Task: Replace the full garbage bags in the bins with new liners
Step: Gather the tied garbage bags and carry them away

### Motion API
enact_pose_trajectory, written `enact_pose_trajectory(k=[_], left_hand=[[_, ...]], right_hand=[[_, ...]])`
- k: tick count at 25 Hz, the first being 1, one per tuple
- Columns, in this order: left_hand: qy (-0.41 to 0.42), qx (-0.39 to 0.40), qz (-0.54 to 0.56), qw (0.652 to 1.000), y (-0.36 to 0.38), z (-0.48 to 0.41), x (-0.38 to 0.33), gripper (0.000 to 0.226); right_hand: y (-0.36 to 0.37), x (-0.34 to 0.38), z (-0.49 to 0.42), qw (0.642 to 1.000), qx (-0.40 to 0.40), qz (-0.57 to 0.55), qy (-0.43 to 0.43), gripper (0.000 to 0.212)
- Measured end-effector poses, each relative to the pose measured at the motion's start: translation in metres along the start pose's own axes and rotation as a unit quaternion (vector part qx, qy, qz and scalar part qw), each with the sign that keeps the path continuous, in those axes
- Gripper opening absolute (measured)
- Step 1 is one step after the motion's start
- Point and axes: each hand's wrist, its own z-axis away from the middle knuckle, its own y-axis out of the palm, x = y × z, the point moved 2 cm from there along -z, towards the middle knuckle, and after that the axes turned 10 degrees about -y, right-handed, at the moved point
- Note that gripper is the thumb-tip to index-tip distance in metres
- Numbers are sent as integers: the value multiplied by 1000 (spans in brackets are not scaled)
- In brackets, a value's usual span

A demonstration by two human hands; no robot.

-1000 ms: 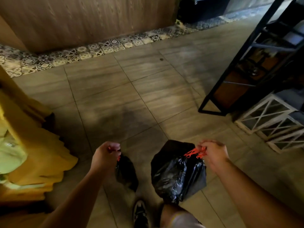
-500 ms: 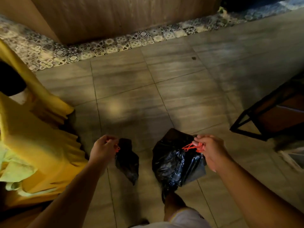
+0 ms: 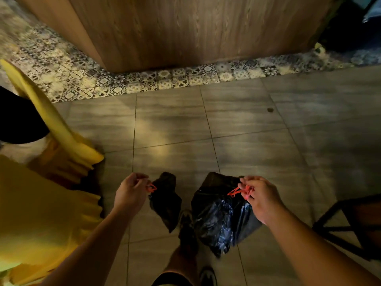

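Note:
I carry two black garbage bags above the tiled floor. My left hand is closed on the red drawstring of the small black bag, which hangs to the right of the hand. My right hand grips the red drawstring of the larger, fuller glossy black bag, which hangs between my arms. My leg and shoes show below the bags.
Yellow moulded chairs crowd the left side. A wooden counter wall stands ahead behind a strip of patterned tiles. A black metal frame juts in at lower right. Grey floor tiles stretch between.
The view has swung left and forward: the counter wall is closer and the black shelf frame has slid off to the right. Both hands still hold their bags, which sway slightly.

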Motion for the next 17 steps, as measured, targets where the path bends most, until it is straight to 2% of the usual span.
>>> enact_pose_trajectory(k=[7, 12, 17], left_hand=[[-28, 43, 33, 998, 48, -144, -85, 22], [-48, 56, 38, 997, 79, -230, -171, 16], [-47, 62, 43, 996, 105, -303, -252, 17]], right_hand=[[85, 80, -134, 999, -8, 45, -23, 19], [144, 141, -222, 995, -8, 84, -47, 21], [197, 203, -310, 996, 3, 72, -61, 19]])
